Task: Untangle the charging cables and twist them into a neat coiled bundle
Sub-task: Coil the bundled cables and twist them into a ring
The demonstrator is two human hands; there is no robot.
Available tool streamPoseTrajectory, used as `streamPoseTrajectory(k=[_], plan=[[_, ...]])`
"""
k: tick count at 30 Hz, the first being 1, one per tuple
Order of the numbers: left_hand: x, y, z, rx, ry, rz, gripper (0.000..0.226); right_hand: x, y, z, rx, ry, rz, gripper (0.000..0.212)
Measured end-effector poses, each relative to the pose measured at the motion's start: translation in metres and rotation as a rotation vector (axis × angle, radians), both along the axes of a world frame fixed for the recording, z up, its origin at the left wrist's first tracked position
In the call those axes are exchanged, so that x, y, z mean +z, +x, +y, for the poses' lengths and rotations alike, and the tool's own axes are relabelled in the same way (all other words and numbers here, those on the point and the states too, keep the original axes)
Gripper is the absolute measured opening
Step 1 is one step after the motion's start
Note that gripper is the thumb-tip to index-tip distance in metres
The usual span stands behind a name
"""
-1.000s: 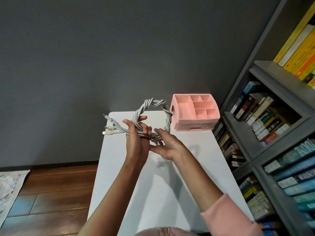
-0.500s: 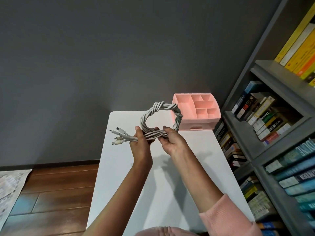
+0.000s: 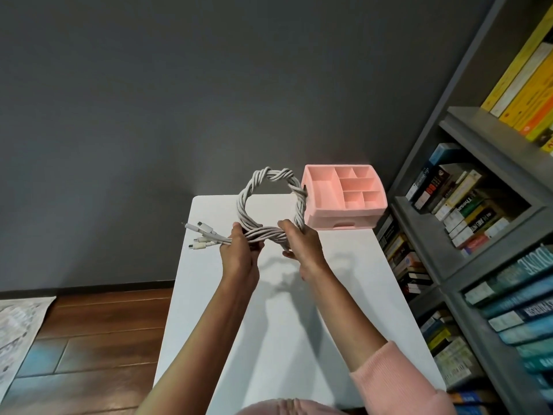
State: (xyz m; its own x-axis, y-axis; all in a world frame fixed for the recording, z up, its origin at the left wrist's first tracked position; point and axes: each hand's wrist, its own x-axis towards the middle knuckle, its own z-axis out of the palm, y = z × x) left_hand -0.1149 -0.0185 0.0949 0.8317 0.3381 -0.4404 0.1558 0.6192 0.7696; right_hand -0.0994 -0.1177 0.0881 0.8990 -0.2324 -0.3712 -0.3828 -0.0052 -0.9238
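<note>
A dark grey wall [image 3: 149, 100] fills the background, and a narrow white table [image 3: 287, 324] runs away from the person over a wooden floor [image 3: 89, 324]. Both hands are raised above the table's far half, holding the twisted cable bundle [image 3: 270, 178], a ring of white cords that stands upright above the knuckles. The left hand [image 3: 239, 256] has its fingers curled round the base of the ring, where the strands cross, with the thumb up against the cords. The right hand [image 3: 303, 244], close beside it, grips the lower right part of the ring, thumb on top and fingers wrapped beneath. The connector ends [image 3: 200, 235] fan out loose to the outer side of the left hand, clear of the table. Beyond the right hand sits a pink desk organiser [image 3: 344, 196], its left edge just behind the ring's right side. To the right of that hand stands a grey bookshelf [image 3: 466, 139] packed with books. One second ago the right hand lay open under the ring; it has since closed on the cords. Since half a second ago the ring has straightened from its lean toward the organiser into a rounder, more upright circle.
</note>
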Motion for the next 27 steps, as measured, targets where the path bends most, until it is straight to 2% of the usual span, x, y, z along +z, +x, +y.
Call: streamPoseTrajectory(k=[2, 5, 7, 15, 18, 21, 23, 25, 26, 27], plan=[[-0.003, 0.000, 0.001, -0.008, -0.070, 0.040, 0.023, 0.000, 0.000, 0.000, 0.011, -0.051, -0.016, 0.018], [-0.007, 0.000, 0.002, -0.038, -0.119, 0.046, 0.024, 0.001, -0.003, -0.001, 0.091, 0.101, -0.002, 0.014], [-0.008, 0.001, 0.004, -0.059, -0.123, 0.036, 0.023, 0.001, -0.003, -0.004, 0.149, 0.120, 0.018, 0.017], [-0.007, 0.003, 0.005, -0.239, 0.031, -0.042, 0.025, 0.000, -0.003, -0.003, 0.174, 0.395, 0.138, 0.024], [-0.010, 0.005, 0.005, -0.208, 0.103, -0.008, 0.020, -0.003, -0.003, -0.006, 0.225, 0.348, 0.151, 0.025], [-0.009, 0.008, 0.011, -0.076, 0.112, 0.069, 0.021, -0.004, -0.006, -0.010, 0.393, 0.179, 0.074, 0.030], [-0.008, 0.009, 0.018, -0.040, 0.133, 0.087, 0.022, -0.006, -0.005, -0.018, 0.460, 0.075, -0.009, 0.061], [-0.007, 0.008, 0.024, -0.058, 0.214, 0.091, 0.020, -0.002, -0.002, -0.025, 0.370, -0.057, -0.141, 0.099], [-0.006, 0.009, 0.025, -0.086, 0.268, 0.091, 0.020, 0.003, -0.002, -0.028, 0.290, -0.158, -0.268, 0.110], [-0.006, 0.008, 0.027, -0.125, 0.327, 0.089, 0.020, 0.009, -0.001, -0.031, 0.228, -0.284, -0.427, 0.113]])
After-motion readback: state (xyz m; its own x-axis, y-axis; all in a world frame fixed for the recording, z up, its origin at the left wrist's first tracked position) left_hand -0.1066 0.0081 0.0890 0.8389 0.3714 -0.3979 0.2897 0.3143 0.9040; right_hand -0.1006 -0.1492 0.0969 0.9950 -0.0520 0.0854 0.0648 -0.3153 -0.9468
